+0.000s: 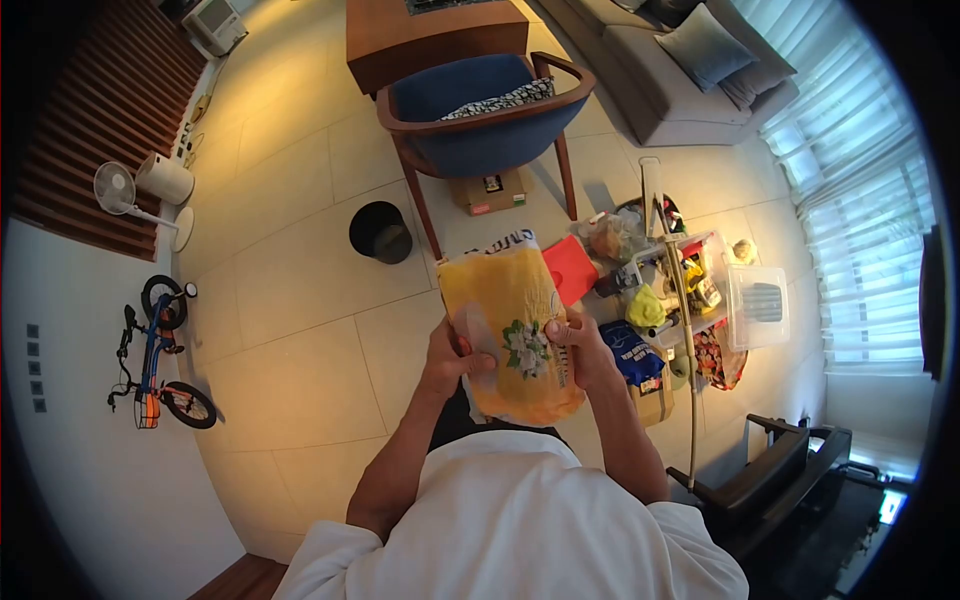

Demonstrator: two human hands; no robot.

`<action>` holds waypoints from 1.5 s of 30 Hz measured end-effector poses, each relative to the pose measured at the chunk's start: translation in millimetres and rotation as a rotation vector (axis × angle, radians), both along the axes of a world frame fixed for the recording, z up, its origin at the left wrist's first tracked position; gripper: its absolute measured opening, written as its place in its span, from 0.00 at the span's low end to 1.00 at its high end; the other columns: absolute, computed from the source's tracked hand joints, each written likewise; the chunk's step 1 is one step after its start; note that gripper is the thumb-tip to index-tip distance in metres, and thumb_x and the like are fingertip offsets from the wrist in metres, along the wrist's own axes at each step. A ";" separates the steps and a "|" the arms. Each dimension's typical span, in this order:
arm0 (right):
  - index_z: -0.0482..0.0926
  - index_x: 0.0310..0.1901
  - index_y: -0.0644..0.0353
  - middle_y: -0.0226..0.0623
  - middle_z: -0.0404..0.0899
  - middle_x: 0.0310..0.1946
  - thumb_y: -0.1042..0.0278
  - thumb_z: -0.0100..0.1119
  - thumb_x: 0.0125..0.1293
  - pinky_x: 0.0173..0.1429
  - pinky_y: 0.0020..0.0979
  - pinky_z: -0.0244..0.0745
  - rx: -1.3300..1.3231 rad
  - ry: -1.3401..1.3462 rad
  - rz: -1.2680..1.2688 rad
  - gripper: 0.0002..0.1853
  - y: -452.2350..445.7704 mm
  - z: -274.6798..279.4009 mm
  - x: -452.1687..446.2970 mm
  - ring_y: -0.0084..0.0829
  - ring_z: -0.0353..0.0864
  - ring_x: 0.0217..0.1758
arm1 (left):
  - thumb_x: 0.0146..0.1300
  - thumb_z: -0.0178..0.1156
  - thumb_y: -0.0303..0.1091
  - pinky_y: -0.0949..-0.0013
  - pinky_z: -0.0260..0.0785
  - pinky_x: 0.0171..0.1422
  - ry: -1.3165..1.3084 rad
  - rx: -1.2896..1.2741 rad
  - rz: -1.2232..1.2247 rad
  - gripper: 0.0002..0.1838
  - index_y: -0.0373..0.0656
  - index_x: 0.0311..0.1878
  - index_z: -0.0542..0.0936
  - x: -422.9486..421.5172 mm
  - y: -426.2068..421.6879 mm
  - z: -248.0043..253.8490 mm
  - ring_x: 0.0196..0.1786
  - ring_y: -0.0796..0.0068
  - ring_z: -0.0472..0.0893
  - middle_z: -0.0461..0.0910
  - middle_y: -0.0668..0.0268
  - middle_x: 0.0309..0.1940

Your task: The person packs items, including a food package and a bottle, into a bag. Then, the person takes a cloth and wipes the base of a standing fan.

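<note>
A yellow-orange plastic package [490,300] with a white flower print is held up in front of my white shirt. Its top end looks crumpled, with dark lettering; what is inside cannot be made out. My left hand [455,358] grips its left edge, thumb lying across the front. On the opposite edge my right hand [583,347] holds it, thumb pressed near the flower print. Just beyond the package's upper right side is a flat red item [570,270].
A black bin [380,233] stands on the tiled floor, near a blue chair [480,115]. To the right, a rack [683,350] stands among bags, a clear plastic box [758,308] and loose goods. A small bicycle [155,355] and a fan [130,195] are at left.
</note>
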State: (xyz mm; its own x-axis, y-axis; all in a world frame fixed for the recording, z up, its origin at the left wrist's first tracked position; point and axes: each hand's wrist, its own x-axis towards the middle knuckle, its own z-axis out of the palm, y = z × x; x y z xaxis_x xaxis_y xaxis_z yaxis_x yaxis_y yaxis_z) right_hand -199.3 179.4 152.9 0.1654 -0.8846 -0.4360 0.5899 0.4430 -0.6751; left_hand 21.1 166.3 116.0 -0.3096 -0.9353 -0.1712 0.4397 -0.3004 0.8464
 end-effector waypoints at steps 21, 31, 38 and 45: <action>0.73 0.39 0.63 0.47 0.79 0.34 0.74 0.67 0.48 0.40 0.46 0.75 -0.614 1.652 0.170 0.16 54.1 -14.5 31.4 0.50 0.80 0.36 | 0.65 0.58 0.48 0.60 0.70 0.30 -0.925 0.040 -0.090 0.26 0.29 0.27 0.81 -71.4 10.0 -10.7 0.23 0.61 0.81 0.79 0.54 0.16; 0.79 0.43 0.61 0.35 0.81 0.32 0.62 0.73 0.52 0.36 0.34 0.72 -0.245 1.158 0.114 0.19 64.7 3.5 -17.4 0.30 0.76 0.29 | 0.68 0.55 0.37 0.69 0.65 0.27 -0.638 0.021 -0.270 0.16 0.32 0.30 0.78 -42.4 18.0 -1.7 0.24 0.82 0.71 0.74 0.66 0.19; 0.77 0.32 0.68 0.34 0.78 0.22 0.80 0.58 0.60 0.32 0.26 0.70 -0.236 0.684 0.000 0.01 62.4 -16.6 3.9 0.17 0.71 0.27 | 0.64 0.62 0.33 0.74 0.66 0.30 -0.795 -0.142 -0.344 0.11 0.33 0.37 0.78 -48.5 19.9 11.1 0.27 0.83 0.73 0.77 0.70 0.23; 0.78 0.31 0.65 0.31 0.81 0.26 0.77 0.61 0.63 0.33 0.24 0.73 -0.140 0.481 -0.184 0.03 99.2 -29.9 -33.4 0.18 0.77 0.28 | 0.61 0.67 0.34 0.78 0.56 0.23 -0.543 0.030 -0.245 0.12 0.37 0.31 0.75 -23.8 21.7 3.9 0.20 0.88 0.67 0.72 0.73 0.19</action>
State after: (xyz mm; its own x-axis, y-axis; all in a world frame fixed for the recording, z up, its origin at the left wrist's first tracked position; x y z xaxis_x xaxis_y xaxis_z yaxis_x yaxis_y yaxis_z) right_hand -232.7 278.7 123.0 -0.1875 -0.9352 -0.3003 0.2586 0.2479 -0.9336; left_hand -2.7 188.0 119.9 -0.3766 -0.8399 -0.3907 -0.1386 -0.3659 0.9203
